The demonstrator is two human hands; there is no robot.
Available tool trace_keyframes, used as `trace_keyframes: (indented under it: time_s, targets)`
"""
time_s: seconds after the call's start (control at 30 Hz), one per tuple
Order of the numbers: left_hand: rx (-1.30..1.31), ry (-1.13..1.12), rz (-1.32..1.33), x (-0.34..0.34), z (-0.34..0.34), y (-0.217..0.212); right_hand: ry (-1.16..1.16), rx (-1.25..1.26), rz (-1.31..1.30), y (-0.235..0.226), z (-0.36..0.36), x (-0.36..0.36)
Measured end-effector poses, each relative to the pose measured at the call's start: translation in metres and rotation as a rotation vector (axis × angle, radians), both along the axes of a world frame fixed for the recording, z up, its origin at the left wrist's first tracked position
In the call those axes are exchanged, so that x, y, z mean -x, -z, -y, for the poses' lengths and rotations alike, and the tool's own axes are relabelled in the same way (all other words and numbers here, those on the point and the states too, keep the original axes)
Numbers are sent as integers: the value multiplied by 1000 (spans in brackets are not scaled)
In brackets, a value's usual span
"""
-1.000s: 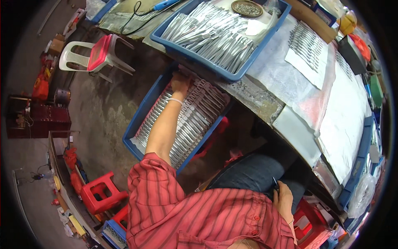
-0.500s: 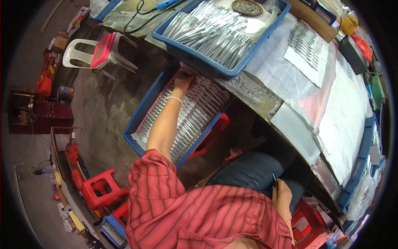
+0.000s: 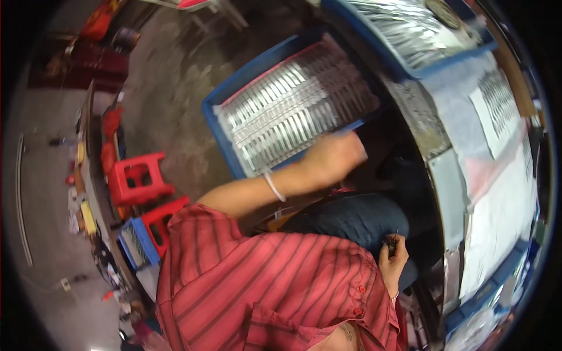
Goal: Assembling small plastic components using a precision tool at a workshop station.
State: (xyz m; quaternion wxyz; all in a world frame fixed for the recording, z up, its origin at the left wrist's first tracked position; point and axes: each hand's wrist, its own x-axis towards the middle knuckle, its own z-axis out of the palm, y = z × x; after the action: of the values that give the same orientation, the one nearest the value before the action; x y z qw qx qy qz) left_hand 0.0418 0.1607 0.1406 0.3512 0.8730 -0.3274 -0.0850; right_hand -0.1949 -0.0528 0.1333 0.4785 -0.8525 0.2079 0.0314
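Note:
My left hand (image 3: 338, 157) is smeared by motion beside the near right edge of a blue bin (image 3: 227, 145); I cannot make out its fingers or anything in them. Inside the bin, slender shiny metal pieces (image 3: 275, 120) lie side by side in neat rows over a pale liner. Close to my lap, the fingers of my right hand (image 3: 394, 264) are closed round a small dark tool (image 3: 392, 241) with a thin pointed tip. That hand rests by the dark trousers (image 3: 351, 219) over my knee.
On the workbench (image 3: 418, 111) to the right, another blue bin (image 3: 418, 71) holds heaped metal pieces and a round dish (image 3: 443, 14). White sheets (image 3: 500, 205) cover much of the bench, with small parts (image 3: 499, 105) in rows. Red stools (image 3: 140, 178) stand at left.
My left hand has left the far end of the lower bin and come back toward me, to its near right side. The view has swung, shifting the bins. My right hand stays by my lap.

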Motion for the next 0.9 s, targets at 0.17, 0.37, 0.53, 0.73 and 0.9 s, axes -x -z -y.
trace_keyframes:
  time_s: [0.17,0.37,0.53,0.73,0.9]
  targets:
    - [-224,204,-261,136,44,46,106,-138,-1,11,13,-8]
    - [-140,424,-352,97,81,18,363,-247,38,-4,26,13]
    - [-124,868,-620,75,58,-35,249,-369,30,21,26,13]
    - [71,679,-150,-10,157,-136,301,-516,41,41,40,13]
    - [137,627,511,-106,277,-102,282,-628,-39,48,45,14]
